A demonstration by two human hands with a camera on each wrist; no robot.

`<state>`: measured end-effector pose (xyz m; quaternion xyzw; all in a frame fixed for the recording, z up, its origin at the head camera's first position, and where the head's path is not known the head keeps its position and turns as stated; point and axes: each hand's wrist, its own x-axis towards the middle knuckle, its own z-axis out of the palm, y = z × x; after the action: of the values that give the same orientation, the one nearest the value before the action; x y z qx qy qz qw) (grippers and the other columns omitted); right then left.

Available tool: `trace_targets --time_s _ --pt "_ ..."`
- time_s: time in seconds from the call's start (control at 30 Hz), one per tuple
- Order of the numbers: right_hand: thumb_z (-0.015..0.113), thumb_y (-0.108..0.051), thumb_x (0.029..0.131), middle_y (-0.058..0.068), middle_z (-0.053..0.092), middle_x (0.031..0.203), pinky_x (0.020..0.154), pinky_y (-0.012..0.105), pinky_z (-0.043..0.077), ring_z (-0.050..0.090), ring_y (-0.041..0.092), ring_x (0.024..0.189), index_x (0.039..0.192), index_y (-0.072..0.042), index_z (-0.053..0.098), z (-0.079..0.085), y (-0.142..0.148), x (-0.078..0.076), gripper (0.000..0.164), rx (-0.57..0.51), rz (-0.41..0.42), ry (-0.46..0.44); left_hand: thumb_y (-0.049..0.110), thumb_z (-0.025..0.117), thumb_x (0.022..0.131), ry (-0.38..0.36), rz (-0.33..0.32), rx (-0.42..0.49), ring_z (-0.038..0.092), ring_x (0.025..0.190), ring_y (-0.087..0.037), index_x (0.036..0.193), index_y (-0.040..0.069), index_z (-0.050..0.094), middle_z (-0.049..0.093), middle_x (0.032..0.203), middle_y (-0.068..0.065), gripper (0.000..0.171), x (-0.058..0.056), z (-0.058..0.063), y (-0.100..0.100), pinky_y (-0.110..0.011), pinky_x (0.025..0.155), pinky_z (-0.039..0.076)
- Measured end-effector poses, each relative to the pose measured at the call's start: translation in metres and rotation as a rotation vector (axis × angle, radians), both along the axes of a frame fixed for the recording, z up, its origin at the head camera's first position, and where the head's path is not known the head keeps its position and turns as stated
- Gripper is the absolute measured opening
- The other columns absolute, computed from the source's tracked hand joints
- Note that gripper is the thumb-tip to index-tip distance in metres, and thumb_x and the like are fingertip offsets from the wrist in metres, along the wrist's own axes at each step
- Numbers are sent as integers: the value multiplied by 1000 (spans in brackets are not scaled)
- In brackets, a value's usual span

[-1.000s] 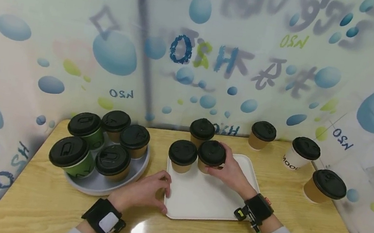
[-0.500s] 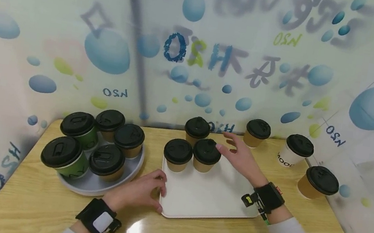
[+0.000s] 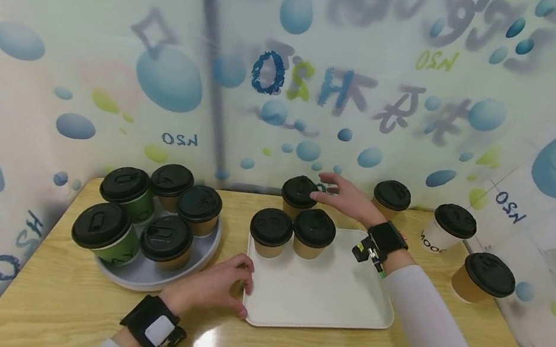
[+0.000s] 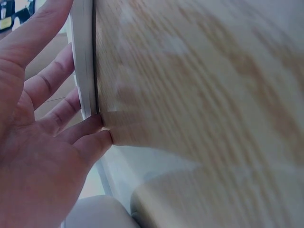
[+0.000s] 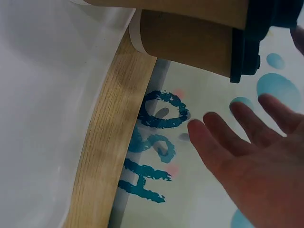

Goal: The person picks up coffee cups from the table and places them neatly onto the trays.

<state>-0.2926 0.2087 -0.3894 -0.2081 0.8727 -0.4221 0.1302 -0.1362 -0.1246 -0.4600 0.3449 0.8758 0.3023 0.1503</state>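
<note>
Right hand (image 3: 348, 198) moved beside the cup (image 3: 299, 191) at eleven o'clock of the tray (image 3: 316, 296). Left hand (image 3: 211, 285) touches the tray's eight. Both have fingers apart.

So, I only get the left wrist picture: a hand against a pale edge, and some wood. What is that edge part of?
Observer: A white tray; from the head view I see its broad flat surface.

Operator: Oh, nice! Is anything going on farther away, where I can't see?

Observer: Yes. The right hand is open just right of the back cup in a group of three, holding nothing. Whether the thumb touches the lid, I can't tell.
</note>
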Motion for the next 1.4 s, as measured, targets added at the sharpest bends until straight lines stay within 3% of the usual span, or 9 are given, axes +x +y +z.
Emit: trace_targets --time_s 0.27,0.57,0.73,0.87,1.03,1.4 --pt "67 -36 100 16 28 166 114 54 39 36 38 148 164 -11 25 -17 -5 -18 81 -70 93 -181 34 93 76 8 -15 5 52 116 -19 92 19 68 50 127 -2 33 3 -2 1 -35 103 46" --pt "67 -36 99 16 19 170 112 54 42 43 40 144 166 -16 20 -26 -8 -30 85 -97 138 -260 31 93 76 -3 3 -14 52 117 -17 93 18 68 50 128 -1 33 1 -1 1 -35 104 46" --pt "68 -36 98 19 20 168 113 54 41 46 40 141 167 -14 14 -32 -9 -33 90 -93 133 -289 32 93 76 5 -5 -17 52 117 -17 94 18 69 50 129 -1 33 0 -1 2 -34 104 46" --pt "68 -36 99 21 27 164 113 53 40 43 39 143 166 -10 14 -35 -9 -33 90 -61 119 -268 31 93 76 8 -8 -20 52 117 -17 94 18 69 50 129 -1 33 0 -2 2 -34 104 47" --pt "68 -39 99 24 32 162 113 53 41 50 42 137 166 -7 13 -34 -7 -32 92 -48 105 -260 31 93 76 7 -7 -20 51 117 -16 94 18 69 50 128 -1 33 0 -1 2 -33 104 46" --pt "68 -28 101 26 32 160 109 53 45 49 43 137 165 -5 9 -30 7 -35 90 -201 39 -324 30 93 75 2 6 -7 52 117 -18 93 18 69 50 128 -3 33 0 2 0 -35 105 46"
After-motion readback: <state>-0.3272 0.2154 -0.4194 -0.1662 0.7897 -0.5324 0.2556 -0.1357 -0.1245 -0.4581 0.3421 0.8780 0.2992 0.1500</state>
